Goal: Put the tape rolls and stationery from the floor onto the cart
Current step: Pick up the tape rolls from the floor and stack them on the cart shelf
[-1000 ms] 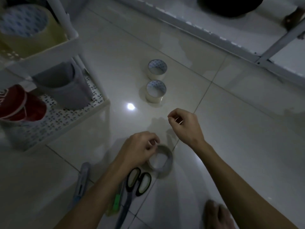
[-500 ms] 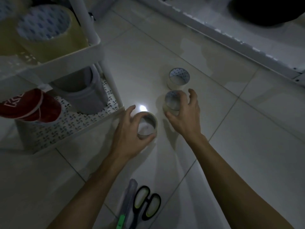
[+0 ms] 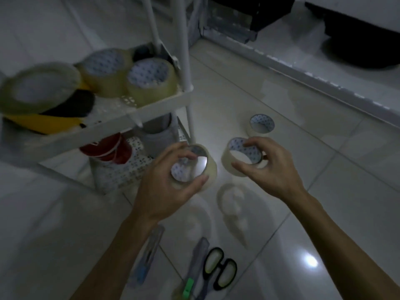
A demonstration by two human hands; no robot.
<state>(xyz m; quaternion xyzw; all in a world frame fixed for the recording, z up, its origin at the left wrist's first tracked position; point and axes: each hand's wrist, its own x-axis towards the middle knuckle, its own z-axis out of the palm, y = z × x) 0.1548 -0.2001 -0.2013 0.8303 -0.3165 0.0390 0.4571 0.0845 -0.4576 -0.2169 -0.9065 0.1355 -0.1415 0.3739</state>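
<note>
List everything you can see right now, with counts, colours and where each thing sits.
Held tape rolls: 2, clear-beige; one in the left hand, one in the right hand.
Floor tape roll: 1, beige, on the tiles beyond the hands.
Scissors: 1, black with pale handle insets, on the floor near the forearms.
Utility knives: 2, greyish; one with a blue end, one with a green end, on the floor.
Cart: 1, white.
Upper-shelf tape rolls: about three clear-beige, plus a yellow-black one, blurred.
Lower-shelf red roll: 1.
Left hand, right hand: each grip closed on a roll.
</note>
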